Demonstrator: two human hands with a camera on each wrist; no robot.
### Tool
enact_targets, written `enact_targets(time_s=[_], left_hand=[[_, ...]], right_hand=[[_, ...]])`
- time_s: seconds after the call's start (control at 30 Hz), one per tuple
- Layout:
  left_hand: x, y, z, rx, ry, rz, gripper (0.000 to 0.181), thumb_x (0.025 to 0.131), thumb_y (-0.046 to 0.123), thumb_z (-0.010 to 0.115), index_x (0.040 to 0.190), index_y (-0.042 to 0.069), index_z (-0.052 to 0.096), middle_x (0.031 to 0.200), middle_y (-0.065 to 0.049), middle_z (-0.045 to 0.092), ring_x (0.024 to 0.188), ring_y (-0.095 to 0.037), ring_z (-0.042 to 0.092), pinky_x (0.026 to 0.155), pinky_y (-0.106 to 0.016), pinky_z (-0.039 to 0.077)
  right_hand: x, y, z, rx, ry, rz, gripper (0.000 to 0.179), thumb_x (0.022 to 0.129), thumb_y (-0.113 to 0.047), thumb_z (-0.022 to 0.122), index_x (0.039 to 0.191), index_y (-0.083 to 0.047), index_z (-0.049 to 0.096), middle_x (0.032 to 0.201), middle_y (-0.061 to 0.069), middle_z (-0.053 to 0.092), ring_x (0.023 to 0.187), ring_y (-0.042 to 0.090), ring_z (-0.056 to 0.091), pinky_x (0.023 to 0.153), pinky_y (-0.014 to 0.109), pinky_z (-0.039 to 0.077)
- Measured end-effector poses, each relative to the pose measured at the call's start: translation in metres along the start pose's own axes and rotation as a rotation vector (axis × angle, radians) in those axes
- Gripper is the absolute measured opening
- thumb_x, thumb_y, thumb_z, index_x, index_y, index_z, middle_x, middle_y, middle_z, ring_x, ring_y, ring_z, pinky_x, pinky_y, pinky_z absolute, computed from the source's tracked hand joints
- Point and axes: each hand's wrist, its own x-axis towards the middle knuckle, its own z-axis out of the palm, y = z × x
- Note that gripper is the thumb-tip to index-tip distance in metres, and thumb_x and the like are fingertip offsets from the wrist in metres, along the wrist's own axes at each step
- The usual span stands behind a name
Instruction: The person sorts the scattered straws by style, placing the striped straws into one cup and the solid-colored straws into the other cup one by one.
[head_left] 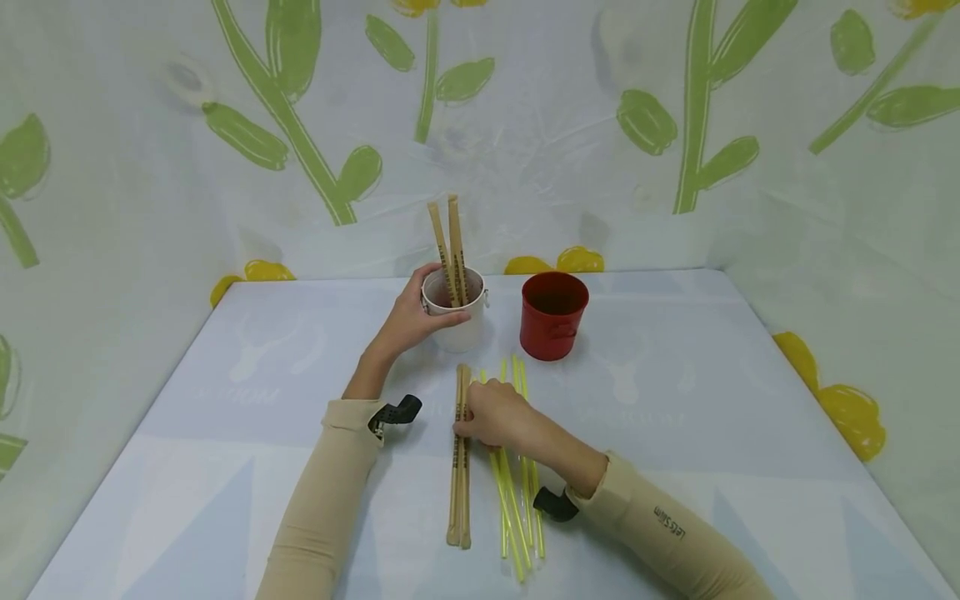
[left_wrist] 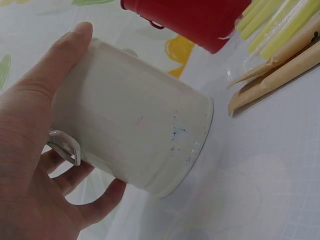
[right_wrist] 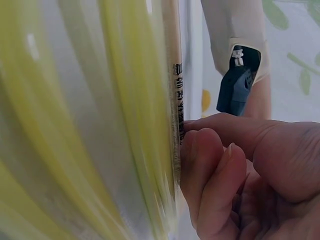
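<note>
My left hand [head_left: 420,312] grips the white bucket [head_left: 459,333] at its rim, thumb on the near side and fingers around the far side. Several brown paper-wrapped sticks [head_left: 454,242] stand in that bucket, leaning against its wall. On the table, more brown paper-wrapped sticks [head_left: 459,492] lie side by side. My right hand [head_left: 498,412] pinches one of these between thumb and fingertips; in the right wrist view, the printed wrapper [right_wrist: 172,30] touches the fingertips. Several yellow straws [head_left: 513,508] in clear wrapping lie beneath and beside the right hand.
A red bucket [head_left: 551,325] stands to the right of the white one, near the back of the white-covered table [head_left: 675,400]. Behind it hangs a pale curtain [head_left: 540,183] with green leaves and yellow flowers. A black device [head_left: 555,504] sits at the right cuff.
</note>
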Motion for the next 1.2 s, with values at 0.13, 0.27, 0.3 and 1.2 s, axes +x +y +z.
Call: enact_targets(time_s=[0.13,0.27,0.3,1.2], left_hand=[[-0.0021,-0.0003,0.0007,-0.001,0.002,-0.004,0.093,0.072,0.046,0.085,0.146,0.038,0.029,0.154,-0.005,0.035,0.137,-0.027,0.042,0.108,-0.052,0.039],[-0.0026,-0.0008,0.0008,0.004,0.007,-0.006,0.093,0.072,0.047,0.085,0.146,0.038,0.029,0.154,-0.006,0.035,0.136,-0.027,0.043,0.108,-0.052,0.040],[-0.0026,-0.0008,0.0008,0.005,0.007,-0.005,0.093,0.072,0.047,0.085,0.146,0.037,0.029,0.154,-0.006,0.035,0.136,-0.027,0.042,0.108,-0.052,0.039],[-0.0004,0.0000,0.0001,0.005,0.003,0.008,0.092,0.074,0.043,0.084,0.147,0.035,0.029,0.153,-0.007,0.037,0.136,-0.028,0.043,0.107,-0.053,0.039]], right_hand=[[0.0000,0.0006,0.0021,-0.009,0.009,-0.014,0.035,0.090,-0.030,0.071,0.064,-0.008,0.065,0.042,-0.001,0.049,0.039,0.012,0.045,0.041,0.022,0.033],[-0.0009,0.0005,0.0033,-0.013,0.019,-0.026,0.036,0.090,-0.028,0.070,0.061,-0.008,0.065,0.040,-0.003,0.048,0.038,0.011,0.044,0.040,0.022,0.033],[-0.0013,0.0005,0.0035,-0.016,0.022,-0.029,0.036,0.090,-0.027,0.070,0.061,-0.008,0.065,0.040,-0.003,0.048,0.038,0.011,0.044,0.040,0.022,0.033],[-0.0056,-0.0016,-0.0004,-0.095,0.031,-0.058,0.033,0.089,-0.024,0.071,0.060,-0.011,0.064,0.040,-0.004,0.048,0.035,0.009,0.045,0.038,0.020,0.033]])
